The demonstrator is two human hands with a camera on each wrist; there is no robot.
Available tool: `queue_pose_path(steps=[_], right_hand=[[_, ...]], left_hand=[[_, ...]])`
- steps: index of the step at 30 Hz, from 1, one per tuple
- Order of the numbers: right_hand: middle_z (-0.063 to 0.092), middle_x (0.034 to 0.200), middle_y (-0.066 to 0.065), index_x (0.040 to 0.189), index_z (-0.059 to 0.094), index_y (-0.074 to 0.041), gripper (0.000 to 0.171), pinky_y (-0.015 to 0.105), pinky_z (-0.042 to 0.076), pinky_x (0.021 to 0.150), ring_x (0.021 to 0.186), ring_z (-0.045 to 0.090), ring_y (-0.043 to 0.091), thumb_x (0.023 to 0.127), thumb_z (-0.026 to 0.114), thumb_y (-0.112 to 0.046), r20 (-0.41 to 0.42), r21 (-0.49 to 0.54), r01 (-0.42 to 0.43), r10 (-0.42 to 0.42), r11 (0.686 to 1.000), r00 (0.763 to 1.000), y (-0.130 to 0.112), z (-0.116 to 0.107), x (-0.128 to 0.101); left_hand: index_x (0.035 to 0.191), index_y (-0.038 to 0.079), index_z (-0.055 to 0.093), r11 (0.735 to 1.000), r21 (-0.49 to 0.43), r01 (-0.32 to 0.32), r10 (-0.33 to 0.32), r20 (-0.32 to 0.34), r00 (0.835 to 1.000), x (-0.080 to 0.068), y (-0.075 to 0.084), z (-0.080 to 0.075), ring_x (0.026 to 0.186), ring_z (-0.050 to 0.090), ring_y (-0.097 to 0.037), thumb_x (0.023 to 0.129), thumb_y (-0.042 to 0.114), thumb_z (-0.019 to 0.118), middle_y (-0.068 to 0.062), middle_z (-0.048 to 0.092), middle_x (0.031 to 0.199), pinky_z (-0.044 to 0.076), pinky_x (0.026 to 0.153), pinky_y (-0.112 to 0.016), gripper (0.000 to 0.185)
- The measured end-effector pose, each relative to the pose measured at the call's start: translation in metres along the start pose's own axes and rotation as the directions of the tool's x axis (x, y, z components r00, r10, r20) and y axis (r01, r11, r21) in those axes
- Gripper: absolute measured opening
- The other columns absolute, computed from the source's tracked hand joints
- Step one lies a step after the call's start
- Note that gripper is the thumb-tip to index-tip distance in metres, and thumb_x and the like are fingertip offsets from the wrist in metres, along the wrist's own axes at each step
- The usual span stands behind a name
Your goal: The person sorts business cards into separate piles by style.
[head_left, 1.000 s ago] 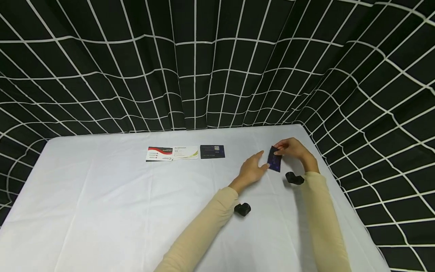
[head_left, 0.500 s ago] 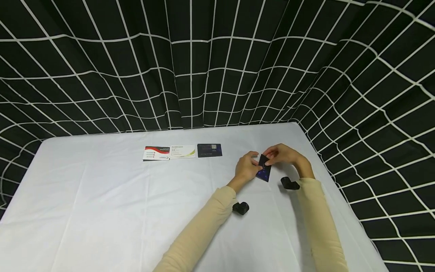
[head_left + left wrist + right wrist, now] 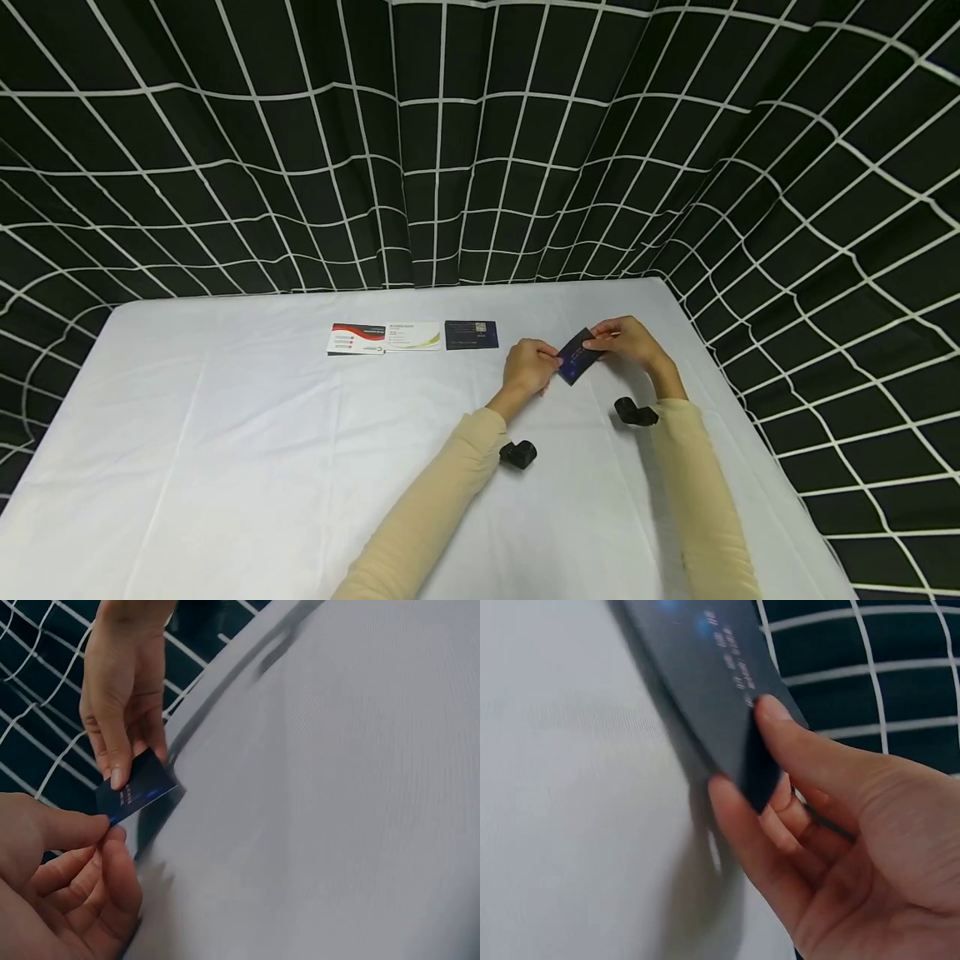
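Observation:
A dark blue business card (image 3: 577, 358) with small print is held slanted between both hands, above the white table. My left hand (image 3: 528, 365) pinches its left corner between thumb and fingers, as the left wrist view shows. At the opposite end, my right hand (image 3: 628, 340) grips the card with the thumb on its printed face and the fingers behind. The right wrist view shows the card (image 3: 705, 682) bending slightly near the right thumb (image 3: 780, 724).
To the left on the white tablecloth (image 3: 247, 450) lie a red, white and black card (image 3: 356, 339), a white card with a green curve (image 3: 412, 336) and another dark blue card (image 3: 471, 335). A black grid-patterned curtain (image 3: 465, 150) stands behind and at the right.
The card has moved left and turned from near upright to a diagonal slant. My left hand has come from open fingers beside it to pinching its corner; my right hand keeps its grip.

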State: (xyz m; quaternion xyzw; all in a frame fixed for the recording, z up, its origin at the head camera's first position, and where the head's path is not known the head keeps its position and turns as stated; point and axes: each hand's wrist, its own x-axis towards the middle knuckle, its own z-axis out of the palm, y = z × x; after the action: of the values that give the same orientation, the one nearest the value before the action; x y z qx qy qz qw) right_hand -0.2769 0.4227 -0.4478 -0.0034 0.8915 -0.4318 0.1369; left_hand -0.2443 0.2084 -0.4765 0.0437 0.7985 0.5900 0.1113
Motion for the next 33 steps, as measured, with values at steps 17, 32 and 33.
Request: queue_pose_path(steps=[17, 32, 33], right_hand=[[0.067, 0.064, 0.002, 0.095, 0.072, 0.011, 0.034, 0.019, 0.048, 0.055, 0.057, 0.058, 0.005, 0.093, 0.069, -0.022, -0.117, 0.002, -0.005, 0.005, 1.000, 0.993, -0.070, 0.105, 0.030], [0.063, 0.061, -0.007, 0.087, 0.077, -0.002, 0.033, 0.022, 0.034, 0.053, 0.057, 0.045, 0.008, 0.086, 0.074, -0.035, -0.174, -0.168, -0.023, -0.007, 0.985, 0.985, -0.091, 0.134, 0.042], [0.063, 0.061, -0.006, 0.087, 0.077, -0.002, 0.033, 0.022, 0.034, 0.053, 0.057, 0.045, 0.008, 0.086, 0.074, -0.035, -0.182, -0.172, -0.027, -0.005, 0.985, 0.983, -0.091, 0.134, 0.042]], left_hand=[[0.094, 0.012, 0.079, 0.908, 0.420, -0.014, 0.126, -0.240, 0.962, 0.019, -0.021, -0.124, 0.084, 0.070, -0.021, 0.086, 0.015, 0.075, -0.002, 0.076, 0.089, 0.054, 0.072, -0.039, 0.010], [0.094, 0.011, 0.077, 0.843, 0.537, 0.022, 0.120, -0.228, 0.966, 0.030, -0.029, -0.153, 0.081, 0.067, -0.027, 0.078, 0.022, 0.083, -0.006, 0.072, 0.082, 0.050, 0.073, -0.042, 0.020], [0.094, 0.010, 0.077, 0.838, 0.545, 0.018, 0.126, -0.225, 0.966, 0.031, -0.030, -0.152, 0.081, 0.067, -0.027, 0.078, 0.022, 0.083, -0.006, 0.072, 0.082, 0.050, 0.074, -0.042, 0.021]])
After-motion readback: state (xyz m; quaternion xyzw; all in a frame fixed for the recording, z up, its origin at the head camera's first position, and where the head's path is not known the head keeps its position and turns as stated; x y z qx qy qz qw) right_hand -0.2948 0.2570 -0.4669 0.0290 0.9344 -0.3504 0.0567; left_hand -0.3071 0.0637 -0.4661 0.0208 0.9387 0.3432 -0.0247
